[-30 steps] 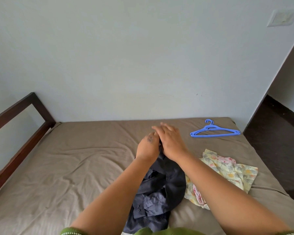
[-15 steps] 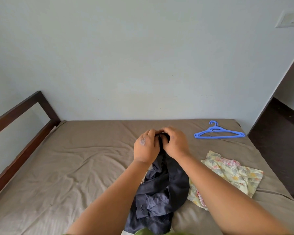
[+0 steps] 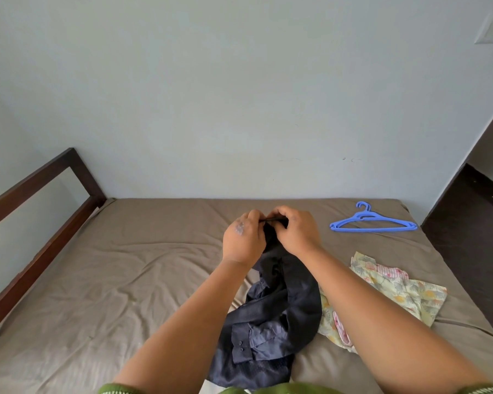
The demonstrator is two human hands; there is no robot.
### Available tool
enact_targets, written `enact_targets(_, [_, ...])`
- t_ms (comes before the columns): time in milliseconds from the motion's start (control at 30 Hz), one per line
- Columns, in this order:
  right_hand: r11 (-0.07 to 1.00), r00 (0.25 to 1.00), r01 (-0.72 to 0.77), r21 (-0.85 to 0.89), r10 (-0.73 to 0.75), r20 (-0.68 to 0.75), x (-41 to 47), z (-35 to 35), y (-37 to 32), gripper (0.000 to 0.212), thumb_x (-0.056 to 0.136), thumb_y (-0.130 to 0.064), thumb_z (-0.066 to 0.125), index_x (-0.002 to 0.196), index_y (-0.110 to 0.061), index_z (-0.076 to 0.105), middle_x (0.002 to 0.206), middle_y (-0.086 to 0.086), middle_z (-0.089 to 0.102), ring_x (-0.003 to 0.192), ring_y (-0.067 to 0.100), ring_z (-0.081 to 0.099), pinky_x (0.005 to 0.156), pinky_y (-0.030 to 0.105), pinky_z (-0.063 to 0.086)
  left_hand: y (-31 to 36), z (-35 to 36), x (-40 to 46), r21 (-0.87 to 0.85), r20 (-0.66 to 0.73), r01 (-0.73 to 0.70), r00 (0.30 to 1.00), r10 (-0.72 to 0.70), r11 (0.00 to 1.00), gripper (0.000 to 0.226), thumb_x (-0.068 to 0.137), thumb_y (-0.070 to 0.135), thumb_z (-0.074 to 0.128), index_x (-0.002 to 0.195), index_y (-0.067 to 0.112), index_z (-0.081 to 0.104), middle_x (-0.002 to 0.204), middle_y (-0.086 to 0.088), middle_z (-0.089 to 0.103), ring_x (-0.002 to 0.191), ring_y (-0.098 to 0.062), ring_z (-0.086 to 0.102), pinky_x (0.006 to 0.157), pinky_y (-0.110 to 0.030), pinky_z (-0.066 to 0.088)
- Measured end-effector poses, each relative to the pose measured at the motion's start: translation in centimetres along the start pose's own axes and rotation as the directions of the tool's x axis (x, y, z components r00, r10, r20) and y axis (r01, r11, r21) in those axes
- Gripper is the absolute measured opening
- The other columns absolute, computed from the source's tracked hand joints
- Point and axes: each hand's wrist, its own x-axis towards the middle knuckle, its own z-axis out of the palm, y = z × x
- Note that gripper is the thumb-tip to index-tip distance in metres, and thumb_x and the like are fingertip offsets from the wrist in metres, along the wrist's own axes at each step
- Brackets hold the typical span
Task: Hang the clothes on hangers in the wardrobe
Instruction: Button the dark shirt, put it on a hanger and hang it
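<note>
1. Bed [image 3: 125, 280]: you face a mattress under a creased taupe sheet, with a dark wooden frame [image 3: 40, 220] along its left side.
2. Wall [image 3: 239, 95]: pale blue-grey, directly behind the bed; a dark floor [image 3: 467, 223] shows at the right.
3. Hangers [image 3: 373, 223]: blue plastic, lying flat on the far right corner of the bed, well apart from your hands.
4. Dress [image 3: 396, 288]: a floral garment crumpled on the sheet at your right, partly under the shirt.
5. Shirt [image 3: 282, 317]: dark navy, its lower part heaped on the bed near you, its upper part lifted between your hands.
6. Left hand [image 3: 244, 240]: fingers curled, pinching the shirt's top edge.
7. Right hand [image 3: 295, 231]: fingers curled likewise, gripping the same edge just beside the left hand, the fabric drawn taut between them.
</note>
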Motion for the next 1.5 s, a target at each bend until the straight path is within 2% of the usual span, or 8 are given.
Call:
enact_targets(233, [0.975,0.999,0.043,-0.216,-0.039,0.026,0.8,0.6,-1.1,0.013,0.084,-0.019,0.054,0.095,-0.021,0.061,0.085,-0.004,0.068,0.076,0.023,0.062,0.061,0.031,0.046,-0.1,-0.2,0.9,0.092,0.041,-0.025,0.999,0.021,0.995,0.017,0.094,0.02,0.047,0.095,0.007,0.058,0.09,-0.006,0.065,0.075,-0.027,0.06,0.057,-0.031,0.04])
enact_targets(400, [0.973,0.999,0.036,-0.229,-0.032,0.024,2.1,0.7,-1.2,0.009,0.088,-0.017,0.051,0.096,-0.019,0.054,0.094,-0.003,0.062,0.078,0.025,0.059,0.06,0.033,0.041,-0.8,-1.9,3.7,-0.162,0.151,0.056,0.988,-0.031,0.985,0.015,0.088,0.023,0.056,0.094,0.014,0.067,0.087,0.004,0.072,0.075,-0.017,0.066,0.073,-0.028,0.049])
enact_targets(633, [0.979,0.995,0.096,-0.183,-0.087,0.057,5.4,0.8,-2.3,0.013,0.091,-0.015,0.055,0.097,-0.025,0.056,0.102,-0.011,0.059,0.099,0.019,0.047,0.083,0.04,0.041,-4.1,-3.5,7.2,-0.587,0.494,0.451,0.858,-0.143,0.672,0.006,0.092,0.02,0.066,0.095,0.015,0.067,0.077,0.001,0.064,0.051,-0.004,0.055,0.05,-0.014,0.039])
enact_targets(800, [0.979,0.986,0.159,-0.126,-0.15,0.079,6.3,2.2,-2.8,0.018,0.091,-0.013,0.056,0.097,-0.03,0.06,0.098,-0.014,0.061,0.097,0.018,0.048,0.083,0.043,0.043,-6.8,-4.0,9.7,-0.587,0.727,0.661,0.685,-0.056,0.468,0.006,0.094,0.008,0.06,0.093,0.009,0.066,0.08,0.0,0.066,0.053,-0.002,0.052,0.049,-0.012,0.038])
enact_targets(1067, [0.971,0.981,0.194,-0.141,-0.191,0.038,8.7,3.0,-2.9,0.016,0.085,-0.007,0.062,0.086,-0.022,0.069,0.086,-0.013,0.068,0.088,0.014,0.051,0.079,0.033,0.042,-9.8,-2.1,12.0,-0.519,0.852,0.849,0.523,-0.014,0.096,0.008,0.092,0.004,0.057,0.096,0.007,0.064,0.07,0.001,0.064,0.057,-0.002,0.062,0.046,-0.007,0.044])
enact_targets(1233, [0.981,0.98,0.173,-0.09,-0.163,0.11,8.3,4.0,-1.4,0.02,0.085,0.005,0.055,0.088,-0.011,0.066,0.088,-0.011,0.059,0.085,0.009,0.046,0.076,0.016,0.033,-10.0,-0.6,13.1,-0.454,0.879,0.849,0.477,-0.022,0.269,0.008,0.095,0.005,0.057,0.097,0.004,0.064,0.066,-0.002,0.063,0.054,-0.004,0.06,0.049,-0.011,0.049])
enact_targets(1400, [0.995,0.999,-0.014,-0.099,0.018,0.046,7.9,4.4,0.5,0.022,0.084,0.004,0.058,0.096,-0.013,0.064,0.1,-0.004,0.053,0.092,0.011,0.047,0.083,0.026,0.042,-8.5,2.2,13.1,-0.469,0.731,0.665,0.662,-0.168,0.582,0.013,0.099,0.014,0.051,0.089,0.011,0.058,0.082,-0.007,0.061,0.066,-0.013,0.055,0.06,-0.021,0.047])
enact_targets(1500, [0.921,0.923,-0.376,0.107,0.382,-0.045,7.8,4.7,0.7,0.035,0.085,-0.012,0.065,0.114,-0.019,0.046,0.115,0.001,0.048,0.099,0.012,0.05,0.083,0.021,0.042,-7.1,3.6,12.4,-0.515,0.746,0.699,0.651,-0.141,0.496,0.023,0.101,0.022,0.046,0.104,0.004,0.06,0.094,-0.015,0.061,0.083,-0.026,0.056,0.073,-0.035,0.046])
